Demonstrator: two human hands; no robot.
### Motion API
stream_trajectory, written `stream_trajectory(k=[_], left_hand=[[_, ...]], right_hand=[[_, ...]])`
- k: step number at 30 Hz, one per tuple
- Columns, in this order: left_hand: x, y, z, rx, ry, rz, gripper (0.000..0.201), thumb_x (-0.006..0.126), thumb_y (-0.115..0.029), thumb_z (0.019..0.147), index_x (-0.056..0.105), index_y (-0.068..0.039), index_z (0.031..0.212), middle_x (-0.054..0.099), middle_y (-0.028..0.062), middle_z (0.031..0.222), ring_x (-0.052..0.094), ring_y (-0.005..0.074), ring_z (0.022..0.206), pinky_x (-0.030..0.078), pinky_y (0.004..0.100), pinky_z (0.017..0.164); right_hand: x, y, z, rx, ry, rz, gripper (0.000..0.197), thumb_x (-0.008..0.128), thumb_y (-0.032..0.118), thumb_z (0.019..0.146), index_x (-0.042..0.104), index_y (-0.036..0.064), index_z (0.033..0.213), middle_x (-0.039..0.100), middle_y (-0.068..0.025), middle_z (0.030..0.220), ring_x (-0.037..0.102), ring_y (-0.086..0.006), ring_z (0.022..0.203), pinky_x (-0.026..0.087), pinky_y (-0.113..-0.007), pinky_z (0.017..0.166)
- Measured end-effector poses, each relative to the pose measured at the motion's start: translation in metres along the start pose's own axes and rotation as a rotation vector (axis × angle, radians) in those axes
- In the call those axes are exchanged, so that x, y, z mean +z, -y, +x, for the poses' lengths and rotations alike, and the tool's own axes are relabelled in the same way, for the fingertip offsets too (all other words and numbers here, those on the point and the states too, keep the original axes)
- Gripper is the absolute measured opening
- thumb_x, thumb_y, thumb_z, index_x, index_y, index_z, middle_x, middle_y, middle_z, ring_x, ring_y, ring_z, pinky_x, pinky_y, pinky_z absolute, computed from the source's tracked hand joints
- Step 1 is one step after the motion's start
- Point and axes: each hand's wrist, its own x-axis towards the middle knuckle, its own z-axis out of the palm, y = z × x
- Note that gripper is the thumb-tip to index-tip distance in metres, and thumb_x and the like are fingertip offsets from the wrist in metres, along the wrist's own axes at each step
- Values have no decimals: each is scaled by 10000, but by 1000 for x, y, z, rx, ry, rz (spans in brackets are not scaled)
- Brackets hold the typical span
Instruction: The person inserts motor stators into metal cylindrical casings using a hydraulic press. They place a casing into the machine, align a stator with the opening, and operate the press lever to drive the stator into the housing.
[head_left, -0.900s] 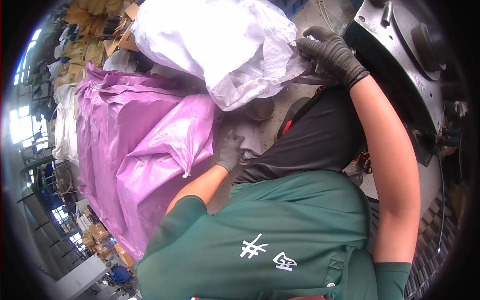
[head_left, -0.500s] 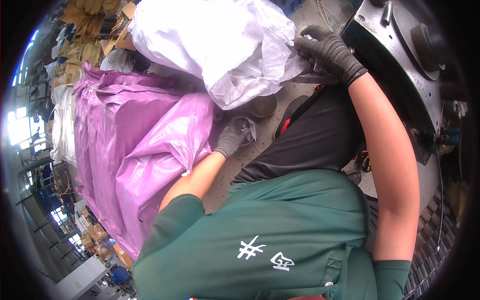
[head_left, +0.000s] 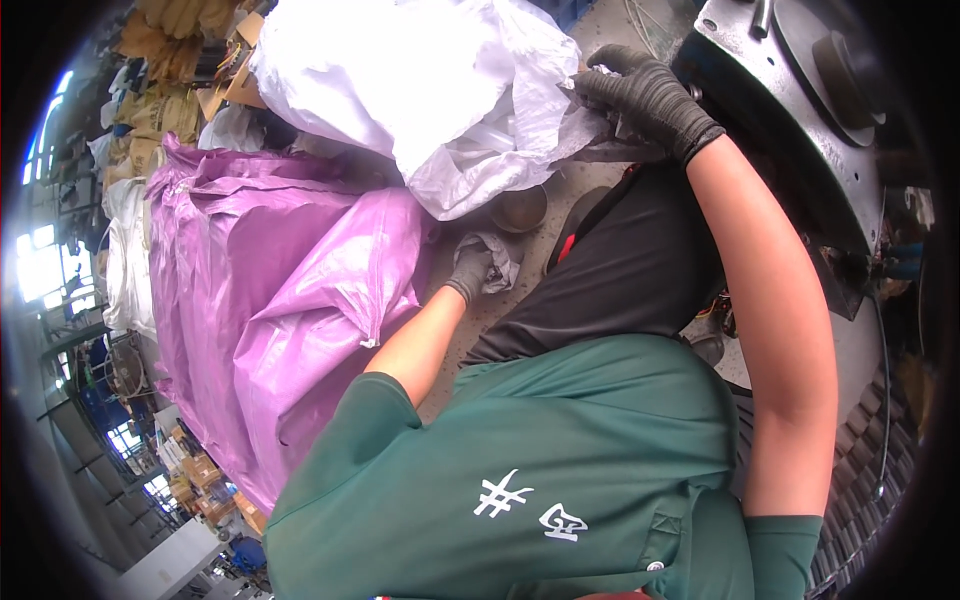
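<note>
head view: the big white woven plastic sack (head_left: 420, 100) lies slumped on the concrete floor (head_left: 560, 215) with its mouth edge bunched and crumpled, not spread open or tied, so the handling of the sack looks to be at an early or middle point; whether anything is inside it cannot be told. just beside the white sack, toward the picture's left, the shiny purple plastic sack (head_left: 270, 290) lies flat and wrinkled, with no hand on it.

the right hand (head_left: 645, 95), in a dark knit glove, is at the white sack's right edge, next to the heavy grey metal machine plate (head_left: 800, 110). its fingers (head_left: 600, 85) are curled tight into a pinch on a fold of the sack's edge, so it has firm hold of the fabric. the bare forearm runs straight down from the wrist toward the green shirt sleeve, elbow nearly extended.

the left hand (head_left: 470, 268), also dark-gloved, is below the white sack's lower edge, near a round dark metal bowl-like object (head_left: 520, 208) on the floor. its fingers are closed around a small crumpled grey scrap of plastic or cloth (head_left: 502, 262). whether that scrap joins the white sack cannot be told. the left forearm reaches up from the shirt, elbow bent.
</note>
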Motion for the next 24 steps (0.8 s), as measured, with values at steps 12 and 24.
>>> stream_trajectory(k=[12,24], left_hand=[[6,-137,-69,-282,-181,-243,714,840,-292,815,576,80,1364,660,224,1266,649,350,1133,503,397,1009],[15,48,29,-151,62,830,552,544,-351,972,564,-35,1424,560,172,1485,566,273,1341,433,353,1122]], right_hand=[[-4,13,-3,268,0,138,382,769,307,901,678,28,1147,703,-69,852,641,-119,717,535,-281,639],[12,-19,12,-647,-119,-270,365,771,311,896,694,26,1111,713,-60,857,635,-110,700,527,-279,622]])
